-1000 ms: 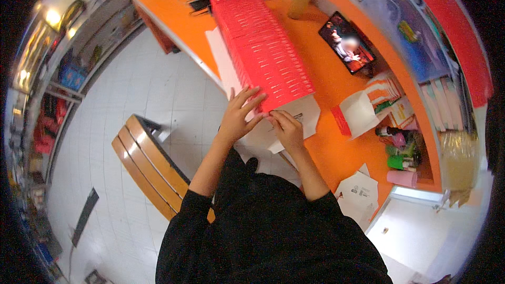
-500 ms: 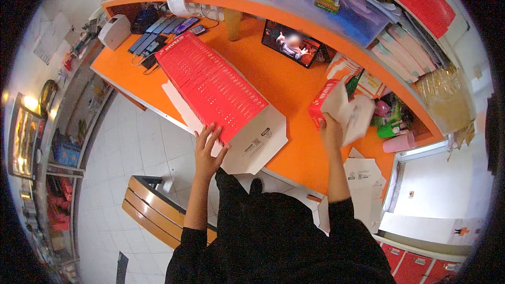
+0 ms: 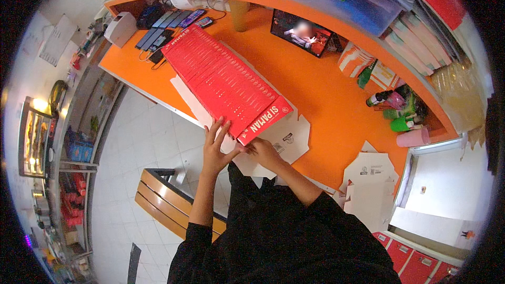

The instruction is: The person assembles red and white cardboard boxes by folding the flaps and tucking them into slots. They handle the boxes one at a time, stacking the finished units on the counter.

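A long row of red folded cartons, pressed together on edge, lies slantwise across the orange counter. At its near right end stands one more red carton with white lettering on its face. My left hand rests against the near left corner of the row, its fingers spread over the cartons' edges. My right hand is closed at the lower corner of that end carton, close to my left thumb; its fingertips are partly hidden. White carton flaps with dark print stick out under the row.
More flat white cartons lie at the counter's right end. A tablet leans at the back, with several phones at the far left. A pink cup stands at the right. A slatted wooden bench is on the floor at left.
My right hand has brought a red carton from the right to the near end of the row. My left hand has stayed at the row's near corner. The view has shifted slightly.
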`<act>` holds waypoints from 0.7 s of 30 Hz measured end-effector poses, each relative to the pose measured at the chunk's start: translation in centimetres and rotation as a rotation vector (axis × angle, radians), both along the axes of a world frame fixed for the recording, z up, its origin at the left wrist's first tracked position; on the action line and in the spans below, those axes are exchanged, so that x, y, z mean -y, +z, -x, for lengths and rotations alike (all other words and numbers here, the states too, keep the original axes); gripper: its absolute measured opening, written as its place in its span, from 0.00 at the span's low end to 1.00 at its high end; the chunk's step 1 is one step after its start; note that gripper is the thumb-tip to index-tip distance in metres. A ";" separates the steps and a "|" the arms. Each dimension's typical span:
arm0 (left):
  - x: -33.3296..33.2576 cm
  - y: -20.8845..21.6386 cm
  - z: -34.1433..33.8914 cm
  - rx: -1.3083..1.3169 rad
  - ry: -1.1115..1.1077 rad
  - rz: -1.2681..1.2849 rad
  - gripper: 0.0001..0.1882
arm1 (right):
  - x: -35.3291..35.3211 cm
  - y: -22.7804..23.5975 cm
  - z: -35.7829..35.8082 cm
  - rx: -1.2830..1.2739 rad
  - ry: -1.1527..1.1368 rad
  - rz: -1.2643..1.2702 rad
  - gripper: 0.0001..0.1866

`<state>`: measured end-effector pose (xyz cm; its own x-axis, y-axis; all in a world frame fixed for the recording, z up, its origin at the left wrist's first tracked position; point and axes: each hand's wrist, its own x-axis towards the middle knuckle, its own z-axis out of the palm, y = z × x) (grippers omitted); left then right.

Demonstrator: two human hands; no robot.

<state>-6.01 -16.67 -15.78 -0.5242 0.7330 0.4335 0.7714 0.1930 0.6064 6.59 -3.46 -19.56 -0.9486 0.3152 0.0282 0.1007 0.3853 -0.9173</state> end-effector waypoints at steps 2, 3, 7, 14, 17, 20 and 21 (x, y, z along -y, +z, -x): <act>0.1 0.1 -0.1 0.006 -0.002 0.019 0.47 | -0.6 1.0 -0.9 -0.069 0.051 -0.201 0.23; 0.0 0.2 -0.1 0.008 -0.005 0.027 0.48 | -1.3 1.4 -1.9 -0.041 0.056 -0.208 0.23; 0.0 0.3 -0.7 -0.013 0.025 0.045 0.52 | -6.2 0.5 -5.5 -0.034 -0.492 -0.387 0.25; -0.6 -1.4 -0.5 -0.092 0.054 0.050 0.50 | -14.3 1.0 -2.1 -0.050 -0.200 0.013 0.32; 0.0 -0.9 -0.2 -0.106 0.052 0.094 0.50 | -14.5 2.9 -2.0 0.022 -0.120 0.072 0.34; -0.1 0.9 -0.5 -0.072 0.019 0.116 0.48 | -15.8 1.6 -2.9 0.007 -0.061 0.083 0.34; -0.1 1.3 -0.6 -0.060 0.016 0.120 0.48 | -15.9 1.9 -2.8 0.025 -0.031 0.084 0.34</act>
<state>-5.44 -16.54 -14.47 -0.5124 0.7730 0.3741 0.8015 0.2740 0.5315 9.35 12.43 -17.62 -0.9384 0.3446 -0.0233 0.1348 0.3033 -0.9433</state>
